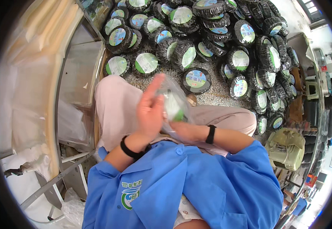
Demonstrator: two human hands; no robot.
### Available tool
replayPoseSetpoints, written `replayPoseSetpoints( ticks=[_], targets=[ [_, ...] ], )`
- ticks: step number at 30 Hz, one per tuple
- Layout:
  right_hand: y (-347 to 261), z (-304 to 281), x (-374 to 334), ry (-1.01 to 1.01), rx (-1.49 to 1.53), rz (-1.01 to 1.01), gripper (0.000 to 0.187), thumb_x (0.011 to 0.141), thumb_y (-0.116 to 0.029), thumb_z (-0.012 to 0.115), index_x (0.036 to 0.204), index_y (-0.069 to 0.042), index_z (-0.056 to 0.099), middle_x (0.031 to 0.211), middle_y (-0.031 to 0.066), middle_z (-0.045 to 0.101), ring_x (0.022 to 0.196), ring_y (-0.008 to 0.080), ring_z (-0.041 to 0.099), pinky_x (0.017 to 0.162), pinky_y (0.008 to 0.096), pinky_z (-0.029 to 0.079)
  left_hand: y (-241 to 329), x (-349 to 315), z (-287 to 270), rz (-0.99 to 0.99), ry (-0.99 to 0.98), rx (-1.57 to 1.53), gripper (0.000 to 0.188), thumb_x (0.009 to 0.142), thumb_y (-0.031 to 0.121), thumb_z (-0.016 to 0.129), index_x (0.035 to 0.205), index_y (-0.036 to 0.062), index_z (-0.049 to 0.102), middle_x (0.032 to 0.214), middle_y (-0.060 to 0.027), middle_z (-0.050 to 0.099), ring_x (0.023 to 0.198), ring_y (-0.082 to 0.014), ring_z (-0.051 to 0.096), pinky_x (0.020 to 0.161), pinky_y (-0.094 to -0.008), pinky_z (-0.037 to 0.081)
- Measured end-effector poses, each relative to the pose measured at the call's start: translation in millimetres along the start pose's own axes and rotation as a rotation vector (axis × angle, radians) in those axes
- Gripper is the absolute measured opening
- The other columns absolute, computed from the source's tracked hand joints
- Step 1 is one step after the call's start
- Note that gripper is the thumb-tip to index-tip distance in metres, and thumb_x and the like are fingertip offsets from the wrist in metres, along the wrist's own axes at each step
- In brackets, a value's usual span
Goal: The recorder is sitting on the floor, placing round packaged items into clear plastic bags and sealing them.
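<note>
Plastic bag (pixel 183 95) between the hands (pixel 150 119) shows a blurred white-and-green label (pixel 174 105).

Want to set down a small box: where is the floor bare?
Speckled floor shows between the lone flat-lying round pack, the right knee and the packs at right; a smaller gap shows between that pack and the clear bag. Beyond, the pile is crowded.

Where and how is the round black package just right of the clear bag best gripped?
Probably by its near-right rim, the right hand coming from there: the round black package appears flat, label up, with speckled floor showing beside that edge.
</note>
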State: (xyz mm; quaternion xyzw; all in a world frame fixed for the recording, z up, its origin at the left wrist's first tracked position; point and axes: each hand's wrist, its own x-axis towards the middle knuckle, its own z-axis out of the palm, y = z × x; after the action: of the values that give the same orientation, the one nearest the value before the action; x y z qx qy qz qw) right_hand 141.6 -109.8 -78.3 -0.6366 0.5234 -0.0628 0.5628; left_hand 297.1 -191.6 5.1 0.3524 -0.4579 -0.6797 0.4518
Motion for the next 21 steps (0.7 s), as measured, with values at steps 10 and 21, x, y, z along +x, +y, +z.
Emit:
replayPoseSetpoints(
  ticks=[10, 21],
  targets=[
    [31.7, -255.1, 142.7, 0.709, -0.757, -0.516, 0.061, 0.083, -0.003, 0.065, 0.141, -0.013, 0.048, 0.139, 0.0106, 0.054, 0.131, 0.0278, 0.049, 0.107, 0.0432, 0.04, 11.8, 20.0, -66.8, -0.054, -0.362, 0.111, 0.037, 0.088, 0.001, 0.058, 0.124, 0.0013, 0.064, 0.119, -0.004, 0.069, 0.073, -0.0043, 0.051, 0.063, -0.0221, 0.041],
    [141.7, -258.5, 117.4, 0.68, -0.896, -0.161, 0.059, 0.05, -0.022, 0.088, 0.102, -0.005, 0.064, 0.104, 0.0151, 0.058, 0.104, 0.0384, 0.054, 0.093, 0.0467, 0.046, 7.9, 40.6, -80.1, -0.01, -0.099, -0.035, 0.054, 0.093, 0.001, 0.05, 0.146, -0.0002, 0.04, 0.14, -0.0191, 0.052, 0.081, -0.0089, 0.059, 0.07, -0.0237, 0.048]
  ],
)
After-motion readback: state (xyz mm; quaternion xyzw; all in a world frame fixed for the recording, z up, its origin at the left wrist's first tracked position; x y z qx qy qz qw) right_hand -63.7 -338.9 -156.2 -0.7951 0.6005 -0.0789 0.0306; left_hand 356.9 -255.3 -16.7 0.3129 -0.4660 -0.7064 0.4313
